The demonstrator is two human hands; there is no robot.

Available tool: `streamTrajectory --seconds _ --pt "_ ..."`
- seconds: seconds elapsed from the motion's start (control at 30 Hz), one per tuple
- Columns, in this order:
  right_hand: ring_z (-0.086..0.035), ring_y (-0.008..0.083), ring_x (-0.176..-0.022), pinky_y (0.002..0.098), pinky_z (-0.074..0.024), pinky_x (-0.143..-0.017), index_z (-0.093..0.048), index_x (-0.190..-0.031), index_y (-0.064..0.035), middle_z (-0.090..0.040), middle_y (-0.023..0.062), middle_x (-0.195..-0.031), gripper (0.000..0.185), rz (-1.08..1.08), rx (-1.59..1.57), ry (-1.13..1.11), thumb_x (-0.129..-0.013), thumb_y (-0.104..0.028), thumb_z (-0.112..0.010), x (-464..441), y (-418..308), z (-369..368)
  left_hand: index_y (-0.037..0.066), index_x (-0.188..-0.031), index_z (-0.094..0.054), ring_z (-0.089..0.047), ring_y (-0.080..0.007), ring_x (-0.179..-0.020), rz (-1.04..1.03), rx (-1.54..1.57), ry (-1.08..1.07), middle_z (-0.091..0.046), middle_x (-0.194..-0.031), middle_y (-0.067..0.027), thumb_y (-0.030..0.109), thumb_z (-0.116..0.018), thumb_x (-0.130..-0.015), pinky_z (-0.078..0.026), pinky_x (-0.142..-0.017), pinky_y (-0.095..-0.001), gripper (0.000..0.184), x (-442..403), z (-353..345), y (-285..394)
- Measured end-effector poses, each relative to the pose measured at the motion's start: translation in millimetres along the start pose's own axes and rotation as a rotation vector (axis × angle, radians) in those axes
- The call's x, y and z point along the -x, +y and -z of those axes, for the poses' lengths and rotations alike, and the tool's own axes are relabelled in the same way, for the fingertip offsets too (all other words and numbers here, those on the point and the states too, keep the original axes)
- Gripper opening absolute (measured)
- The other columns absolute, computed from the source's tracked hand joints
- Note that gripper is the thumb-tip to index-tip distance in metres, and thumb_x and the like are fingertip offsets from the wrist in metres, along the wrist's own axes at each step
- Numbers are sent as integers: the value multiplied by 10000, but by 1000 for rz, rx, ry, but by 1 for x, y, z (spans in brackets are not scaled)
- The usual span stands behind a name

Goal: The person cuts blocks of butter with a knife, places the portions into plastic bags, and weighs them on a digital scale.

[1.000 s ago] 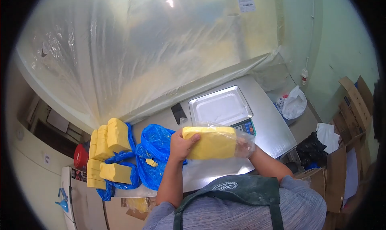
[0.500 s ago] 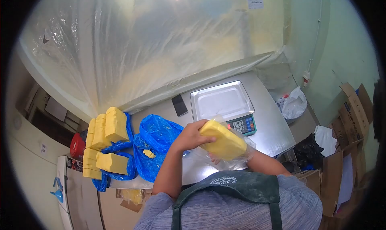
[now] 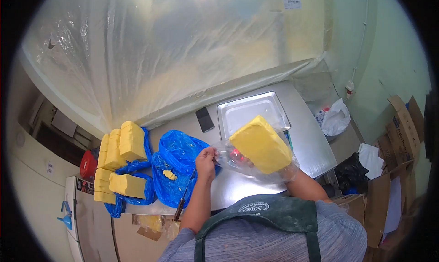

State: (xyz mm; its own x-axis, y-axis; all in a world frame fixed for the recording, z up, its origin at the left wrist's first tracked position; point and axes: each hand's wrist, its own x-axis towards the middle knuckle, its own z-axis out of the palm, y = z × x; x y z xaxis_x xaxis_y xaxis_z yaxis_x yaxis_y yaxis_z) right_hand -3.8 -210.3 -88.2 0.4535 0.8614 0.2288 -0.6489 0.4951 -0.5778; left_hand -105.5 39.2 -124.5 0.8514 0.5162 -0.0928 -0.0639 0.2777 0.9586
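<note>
Your left hand (image 3: 206,163) pinches the clear plastic bag (image 3: 225,157), loose and unsealed around the yellow block (image 3: 260,145) above the table (image 3: 315,147); your right hand (image 3: 289,172) is beneath, its grip unclear. More yellow blocks (image 3: 132,141) stand exposed at left.

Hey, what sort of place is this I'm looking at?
Probably a food prep or packing room, though I can't be certain. Yellow blocks, perhaps butter or something similar, sit on a metal table beside a scale, and there are cardboard boxes nearby.
</note>
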Motion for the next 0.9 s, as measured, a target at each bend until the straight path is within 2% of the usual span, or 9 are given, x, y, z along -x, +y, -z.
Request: streamTrajectory --seconds 0.03,0.07,0.13,0.27,0.33,0.53,0.67,0.77,0.9 --pt "-667 404 -940 515 -539 -865 -402 -1448 -57 -562 254 -1250 661 1 -2 4 -966 -497 -508 -1 0 0 61 -921 -635 -562 -108 -693 -1 178 95 -616 -816 4 208 -586 -1005 -486 -657 -266 176 -2 -5 -5" --pt "-667 403 -940 514 -539 -866 -403 -1447 -57 -562 253 -1249 659 5 1 3 -966 -494 -510 -1 1 -1 61 -921 -635 -562 -108 -693 -3 179 95 -616 -816 4 208 -586 -1005 -486 -657 -266 176 -4 -8 -9" --pt "-666 400 -940 511 -539 -866 -404 -1446 -56 -563 250 -1248 656 4 -7 4 -965 -488 -515 -1 3 -3 83 -888 -616 -536 -113 -675 170 423 138 -575 -778 9 259 -540 -1026 -473 -649 -265 236 -5 -21 -3" --pt "-666 394 -941 507 -540 -866 -406 -1443 -54 -565 244 -1246 649 7 -15 11 -964 -476 -523 1 4 -3 97 -877 -604 -531 -117 -661 140 404 145 -562 -752 3 289 -508 -1041 -454 -629 -260 270 -11 -37 7" --pt "-666 391 -942 504 -540 -867 -407 -1442 -53 -566 241 -1245 646 9 -18 16 -963 -470 -527 2 4 -4 85 -875 -603 -519 -117 -645 59 219 137 -564 -727 -3 285 -508 -1043 -428 -602 -261 277 -16 -30 -4" --pt "-666 382 -943 497 -540 -868 -411 -1438 -51 -568 233 -1242 637 28 -13 29 -961 -452 -540 3 1 -2 62 -883 -623 -505 -97 -633 -118 29 209 -571 -689 -4 262 -543 -1030 -407 -586 -255 261 -22 -36 -18" --pt "-666 376 -944 492 -541 -868 -413 -1435 -49 -570 227 -1239 631 36 -19 36 -959 -440 -549 6 2 0 58 -884 -630 -514 -83 -651 -207 -151 260 -570 -693 3 249 -575 -1015 -407 -581 -244 238 -18 -40 28" --pt "-665 371 -944 488 -541 -869 -414 -1433 -48 -571 223 -1238 626 35 -22 29 -958 -431 -555 5 4 -3 72 -920 -623 -526 -93 -658 52 128 25 -586 -750 13 265 -542 -1025 -433 -566 -260 234 -26 -35 60" --pt "-665 365 -945 483 -542 -869 -416 -1431 -46 -573 217 -1235 621 10 -28 13 -957 -419 -564 1 9 -8 94 -920 -617 -532 -102 -630 227 324 -160 -568 -719 2 289 -489 -1048 -428 -556 -255 266 -33 -28 63"
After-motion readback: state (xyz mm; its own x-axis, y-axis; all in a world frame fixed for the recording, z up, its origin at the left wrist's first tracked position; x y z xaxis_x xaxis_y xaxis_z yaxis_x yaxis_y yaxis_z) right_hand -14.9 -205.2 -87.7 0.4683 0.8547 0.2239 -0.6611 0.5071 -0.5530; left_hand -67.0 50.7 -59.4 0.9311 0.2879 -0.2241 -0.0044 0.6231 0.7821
